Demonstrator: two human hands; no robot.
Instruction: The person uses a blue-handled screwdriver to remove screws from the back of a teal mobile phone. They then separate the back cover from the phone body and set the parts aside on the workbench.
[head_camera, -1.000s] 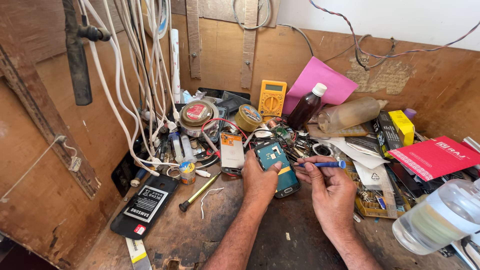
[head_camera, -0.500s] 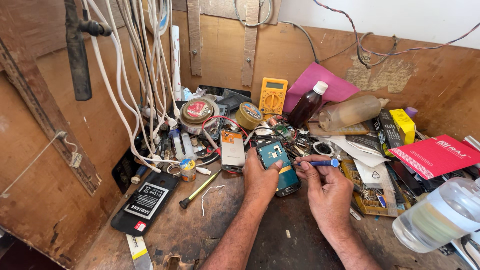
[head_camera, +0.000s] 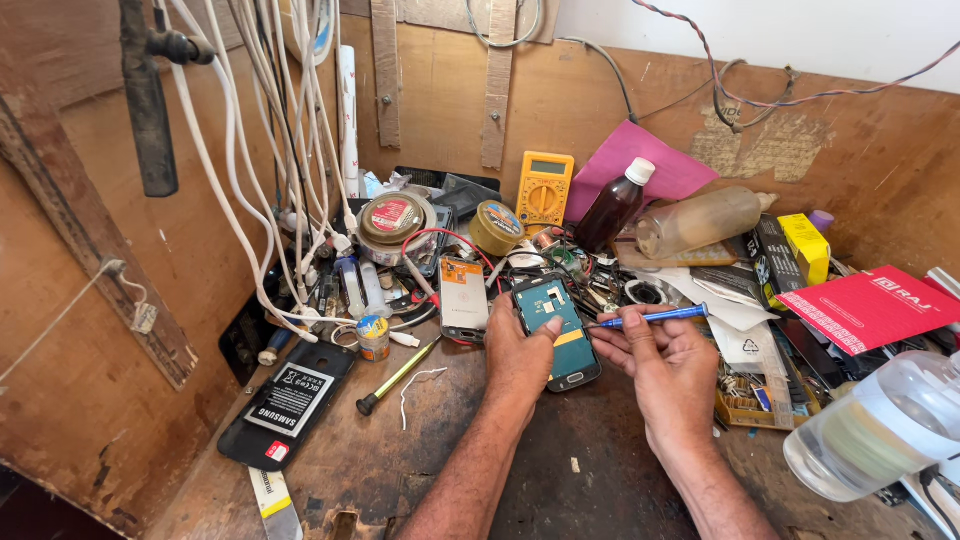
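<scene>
An opened phone with a teal circuit board lies on the dark worn bench. My left hand grips its left edge, thumb on the board. My right hand holds a blue screwdriver nearly level, its tip touching the phone's right side. A second phone with a pale back lies just left of my left hand.
A black back cover and a yellow-handled tool lie at the left. White cables hang on the left wall. A yellow multimeter, brown bottle, tins, a red box and a clear plastic jar crowd the back and right.
My view has shifted slightly. Both hands stay on the phone; the screwdriver remains at its right edge with only small movement.
</scene>
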